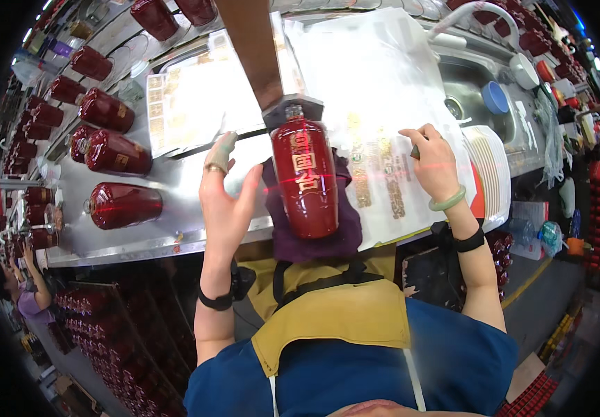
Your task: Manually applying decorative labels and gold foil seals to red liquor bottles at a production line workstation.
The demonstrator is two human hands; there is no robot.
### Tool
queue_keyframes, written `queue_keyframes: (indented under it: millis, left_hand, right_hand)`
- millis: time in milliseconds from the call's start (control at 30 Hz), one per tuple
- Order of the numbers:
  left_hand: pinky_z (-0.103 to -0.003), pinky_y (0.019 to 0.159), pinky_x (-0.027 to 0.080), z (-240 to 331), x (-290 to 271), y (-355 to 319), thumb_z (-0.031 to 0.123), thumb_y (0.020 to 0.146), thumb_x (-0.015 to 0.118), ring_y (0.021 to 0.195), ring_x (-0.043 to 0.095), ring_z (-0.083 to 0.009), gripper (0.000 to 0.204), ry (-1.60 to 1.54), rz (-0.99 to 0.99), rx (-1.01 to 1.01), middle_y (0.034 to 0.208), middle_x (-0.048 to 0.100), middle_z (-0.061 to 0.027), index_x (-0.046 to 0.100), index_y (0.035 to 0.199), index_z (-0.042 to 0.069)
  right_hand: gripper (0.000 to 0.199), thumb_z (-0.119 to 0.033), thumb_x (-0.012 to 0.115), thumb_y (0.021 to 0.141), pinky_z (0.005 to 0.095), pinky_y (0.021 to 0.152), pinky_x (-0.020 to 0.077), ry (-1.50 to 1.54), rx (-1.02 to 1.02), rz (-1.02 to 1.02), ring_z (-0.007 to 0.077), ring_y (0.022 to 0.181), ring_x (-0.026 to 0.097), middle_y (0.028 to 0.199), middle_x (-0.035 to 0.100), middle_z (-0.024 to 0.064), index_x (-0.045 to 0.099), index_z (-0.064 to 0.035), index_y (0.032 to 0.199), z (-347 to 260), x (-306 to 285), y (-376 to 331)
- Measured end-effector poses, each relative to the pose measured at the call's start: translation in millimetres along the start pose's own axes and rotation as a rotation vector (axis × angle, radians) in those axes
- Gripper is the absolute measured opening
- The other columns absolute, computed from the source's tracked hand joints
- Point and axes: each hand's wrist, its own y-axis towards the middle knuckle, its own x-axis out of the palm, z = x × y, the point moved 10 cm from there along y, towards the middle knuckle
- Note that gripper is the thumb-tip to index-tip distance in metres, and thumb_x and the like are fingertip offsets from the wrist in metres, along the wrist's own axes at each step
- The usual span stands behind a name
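A dark red glossy bottle (305,177) with gold characters lies neck-away on a purple cloth (314,240) at the front edge of a steel bench, its top under a grey clamp on a brown post (253,48). My left hand (225,191) is raised just left of the bottle, fingers apart, holding nothing; one fingertip wears a wrap. My right hand (431,163) rests on a clear sheet of gold decals (376,170) to the right of the bottle and pinches a small dark thing I cannot make out.
Several red bottles (116,156) lie in rows at the bench's left. Another decal sheet (189,104) lies behind. A sink (477,97) with a blue cup sits at the right, beside a stack of white sheets (489,167). Crates of bottles stand below left, where another person works.
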Motion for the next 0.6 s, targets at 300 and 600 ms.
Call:
queue_keyframes:
  millis: [300,600]
  left_hand:
    - [-0.041,0.108,0.049,5,20,-12,0.003,0.094,0.069,0.134,0.057,-0.0272,0.050,-0.013,0.017,-0.025,0.151,0.055,-0.0161,0.058,0.143,-0.001]
    - [-0.042,0.110,0.046,3,19,-15,0.005,0.093,0.068,0.134,0.057,-0.0290,0.047,-0.077,0.056,-0.098,0.150,0.055,-0.0161,0.060,0.139,-0.002]
  right_hand:
    - [0.050,-0.007,0.066,0.082,0.0358,0.079,0.0459,-0.369,-0.251,0.045,0.0220,0.098,0.061,0.103,0.057,0.0076,0.068,-0.0178,0.131,-2,4,-19]
    - [0.037,-0.005,0.057,0.091,0.0430,0.084,0.0542,-0.069,0.167,0.079,0.0330,0.099,0.068,0.114,0.064,0.0164,0.072,-0.0100,0.125,209,13,91]
